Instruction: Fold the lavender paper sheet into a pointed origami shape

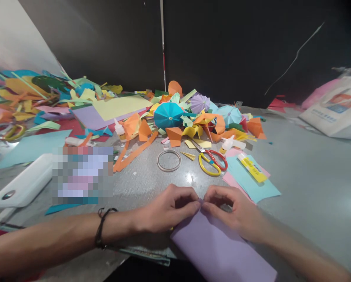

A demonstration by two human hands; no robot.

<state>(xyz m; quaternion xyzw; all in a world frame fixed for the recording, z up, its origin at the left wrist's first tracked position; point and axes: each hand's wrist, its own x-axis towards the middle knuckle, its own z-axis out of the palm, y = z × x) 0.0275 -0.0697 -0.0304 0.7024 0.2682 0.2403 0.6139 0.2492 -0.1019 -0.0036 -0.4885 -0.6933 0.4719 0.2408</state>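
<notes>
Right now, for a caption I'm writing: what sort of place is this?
Most likely a paper-craft workspace, perhaps a workshop or classroom table: a heap of coloured paper offcuts, small paper parasols and scissors lie about, while the left hand and right hand pinch a lilac paper sheet.

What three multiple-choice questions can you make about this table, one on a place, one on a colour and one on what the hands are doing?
1. Where is the glue stick?
A) on the blue paper
B) in a hand
C) inside the ring

2. What colours are the handles of the scissors?
A) green and black
B) red and yellow
C) blue and white

3. What are the left hand and right hand doing?
A) cutting with scissors
B) holding the purple paper
C) tying string

Answers:
1. A, it lies on that sheet.
2. B, one loop is red, the other yellow.
3. B, both hands' fingers meet at its top end.
</notes>
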